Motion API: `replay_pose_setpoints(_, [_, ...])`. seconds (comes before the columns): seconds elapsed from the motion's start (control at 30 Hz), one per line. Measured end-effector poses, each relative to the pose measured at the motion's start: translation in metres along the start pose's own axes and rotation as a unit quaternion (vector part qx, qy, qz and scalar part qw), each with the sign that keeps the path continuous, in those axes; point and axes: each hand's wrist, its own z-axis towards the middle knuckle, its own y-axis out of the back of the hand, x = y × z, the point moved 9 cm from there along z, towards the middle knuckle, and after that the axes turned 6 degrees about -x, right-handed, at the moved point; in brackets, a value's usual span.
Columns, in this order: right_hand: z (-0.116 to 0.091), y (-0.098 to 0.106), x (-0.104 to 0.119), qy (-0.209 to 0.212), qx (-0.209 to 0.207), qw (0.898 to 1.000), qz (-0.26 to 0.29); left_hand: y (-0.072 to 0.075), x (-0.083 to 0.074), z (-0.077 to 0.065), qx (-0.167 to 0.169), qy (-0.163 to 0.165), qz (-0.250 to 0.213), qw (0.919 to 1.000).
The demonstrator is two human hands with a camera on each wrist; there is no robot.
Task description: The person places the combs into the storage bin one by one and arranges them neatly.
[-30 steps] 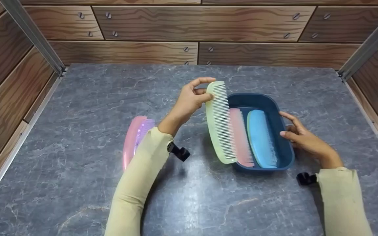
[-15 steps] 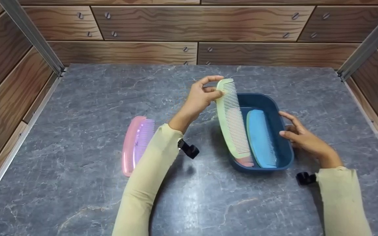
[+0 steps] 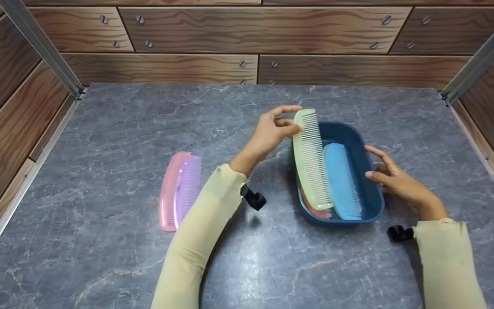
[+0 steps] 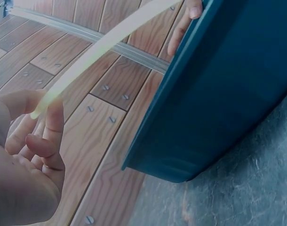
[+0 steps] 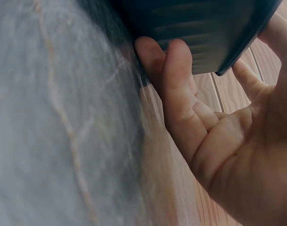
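My left hand (image 3: 272, 131) pinches a pale green comb (image 3: 309, 159) near its far end, thumb on one side and fingers on the other. The comb slants over the left part of a dark blue plastic tub (image 3: 360, 161), its near end inside the rim. Beneath it, a pink comb (image 3: 325, 214) is mostly hidden. Beside it in the tub lies a blue comb (image 3: 341, 180) with a green edge showing under it. At the tub's right side, my right hand (image 3: 401, 180) grips the rim; in the right wrist view, lower fingers (image 5: 179, 61) press the outer wall (image 5: 204, 23).
A pink comb (image 3: 169, 193) and a purple comb (image 3: 189, 184) lie side by side on the grey marbled table (image 3: 114, 180), left of my left forearm. Wood-patterned panels (image 3: 195, 30) surround the table at the back and sides.
My left hand has carried the green comb rightward from the tub's left edge to over its inside, then lowered it a little. The right hand and tub have stayed put.
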Motion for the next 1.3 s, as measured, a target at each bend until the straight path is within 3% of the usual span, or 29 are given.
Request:
replay_pose_setpoints(0.27, [0.0,0.001,0.0,0.004,-0.001,1.0,0.011,-0.011,0.008,-0.001,0.029,0.002,0.041,0.9988])
replay_pose_setpoints(0.8, [-0.001,0.001,0.001,0.007,0.001,1.0,0.006,-0.017,0.024,0.001,0.049,0.013,0.053,0.9973])
replay_pose_setpoints(1.3, [0.0,0.0,0.0,0.007,0.009,1.0,0.012,-0.02,0.03,0.007,0.048,0.0,0.099,0.9939])
